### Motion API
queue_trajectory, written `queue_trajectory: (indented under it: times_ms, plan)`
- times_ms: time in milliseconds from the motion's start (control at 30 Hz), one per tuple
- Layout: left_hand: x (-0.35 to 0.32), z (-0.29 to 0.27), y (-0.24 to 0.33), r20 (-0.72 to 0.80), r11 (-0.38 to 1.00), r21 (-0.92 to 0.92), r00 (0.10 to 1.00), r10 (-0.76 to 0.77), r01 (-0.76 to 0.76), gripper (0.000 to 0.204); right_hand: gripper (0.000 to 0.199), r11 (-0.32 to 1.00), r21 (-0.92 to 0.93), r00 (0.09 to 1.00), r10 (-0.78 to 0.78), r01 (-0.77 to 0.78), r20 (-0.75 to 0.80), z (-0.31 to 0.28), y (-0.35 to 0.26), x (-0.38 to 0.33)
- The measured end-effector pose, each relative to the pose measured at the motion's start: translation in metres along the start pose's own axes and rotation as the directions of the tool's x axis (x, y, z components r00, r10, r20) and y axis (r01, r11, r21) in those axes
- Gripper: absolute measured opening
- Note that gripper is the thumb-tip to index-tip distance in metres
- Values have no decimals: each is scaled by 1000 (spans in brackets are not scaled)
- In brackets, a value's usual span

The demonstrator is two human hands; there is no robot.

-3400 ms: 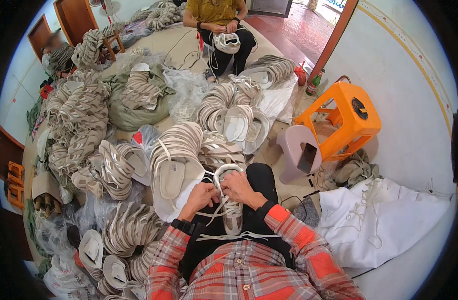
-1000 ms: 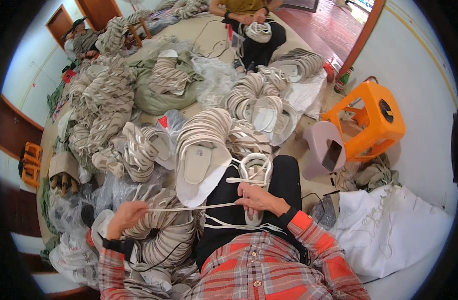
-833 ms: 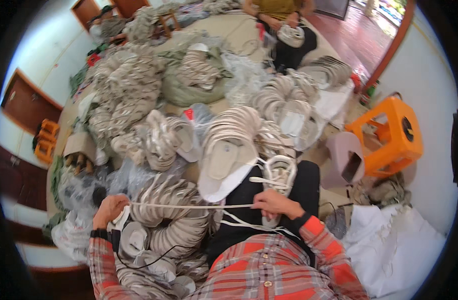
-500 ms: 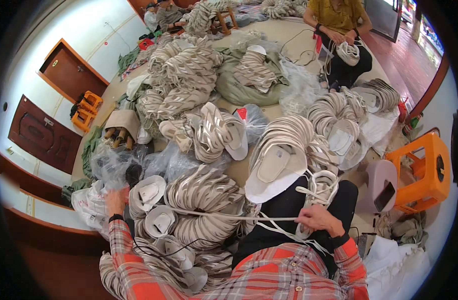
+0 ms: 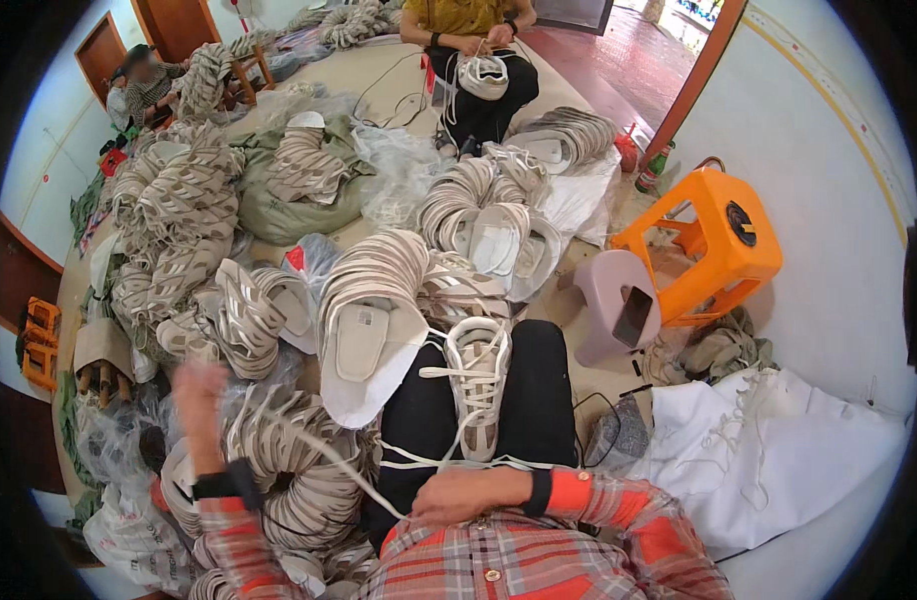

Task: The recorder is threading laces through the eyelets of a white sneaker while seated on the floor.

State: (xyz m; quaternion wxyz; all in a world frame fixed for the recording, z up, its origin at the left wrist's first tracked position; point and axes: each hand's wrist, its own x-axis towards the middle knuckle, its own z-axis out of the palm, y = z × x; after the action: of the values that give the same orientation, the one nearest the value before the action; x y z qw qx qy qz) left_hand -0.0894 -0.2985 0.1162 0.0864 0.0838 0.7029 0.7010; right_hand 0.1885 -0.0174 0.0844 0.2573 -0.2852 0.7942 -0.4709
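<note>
A laced beige-and-white shoe upper [image 5: 479, 375] lies between my thighs, its toe toward me, with loose white laces trailing from it. My right hand [image 5: 464, 495] is low over my lap just below it, fingers curled closed around a white shoelace [image 5: 329, 455]. The lace runs taut up to the left. Off to the left, my left hand [image 5: 201, 400] is raised above heaped shoe uppers [image 5: 279, 440]; motion smears its fingers, so their grip is unclear. A nested stack of uppers [image 5: 374, 310] leans against my left thigh.
Right of me stand a mauve stool [image 5: 604, 310] bearing a phone [image 5: 634, 315] and an orange stool [image 5: 724, 225]. White cloth [image 5: 749, 450] lies nearby. Ahead, a person [image 5: 469, 60] handles another shoe. Bundled uppers [image 5: 179, 190] and plastic bags [image 5: 399, 175] cover the left floor.
My view has swung to the right. My right hand has come down and inward from beside the shoe to my lap, drawing the lace with it. The left hand has risen and now blurs.
</note>
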Motion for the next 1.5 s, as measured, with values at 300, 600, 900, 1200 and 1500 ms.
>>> queue_trajectory:
  times_ms: [300, 600, 900, 1200, 1500]
  plan:
    - [-114, 235, -79, 610, 771, 574, 772, -177, -276, 20, 26, 762, 414, 464, 637, -497, -616, -4, 73, -53]
    - [-121, 252, -86, 668, 454, 672, 743, -32, -585, 21, 46, 717, 539, 533, 693, -442, -486, -5, 58, -49]
    - [-118, 255, -91, 691, 519, 611, 722, 19, -598, 18, 67, 364, 924, 781, 540, 120, -314, 4, 66, -61]
    - [-126, 270, -86, 636, 362, 751, 752, -173, -552, 16, 36, 804, 310, 813, 566, -507, -140, -39, 122, -58]
    - [-132, 274, -91, 649, 399, 735, 739, -180, -548, 15, 16, 921, -73, 808, 295, -382, -509, -36, 111, -50]
